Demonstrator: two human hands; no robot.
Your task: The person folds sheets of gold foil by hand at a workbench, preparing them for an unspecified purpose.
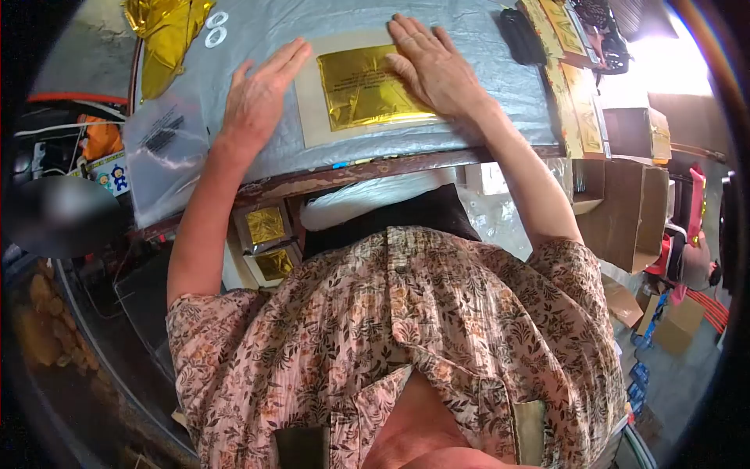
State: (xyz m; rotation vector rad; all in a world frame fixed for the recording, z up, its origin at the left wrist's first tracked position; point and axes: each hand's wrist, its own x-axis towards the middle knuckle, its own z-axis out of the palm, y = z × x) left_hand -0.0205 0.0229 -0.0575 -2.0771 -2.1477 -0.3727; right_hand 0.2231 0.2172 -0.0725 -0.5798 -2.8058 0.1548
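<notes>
A shiny gold foil sheet [363, 98] with small printed text lies on a pale beige board [316, 133] on the covered table. My right hand [441, 74] rests over the right part of the foil and board, fingers stretched out and thumb apart on the gold. Along the board's left edge is my left hand [258, 102], its fingers extended and pointing up and inward. Neither hand grips anything. The foil's right end is hidden under my right hand.
Crumpled gold foil [168, 39] and two white rings [216, 29] lie at the far left. A clear plastic bag [160, 156] hangs over the table's left corner. Boxes [582, 109] stand along the right edge, with cardboard cartons [625, 211] beyond. Gold-foil packs [266, 227] sit below the front edge.
</notes>
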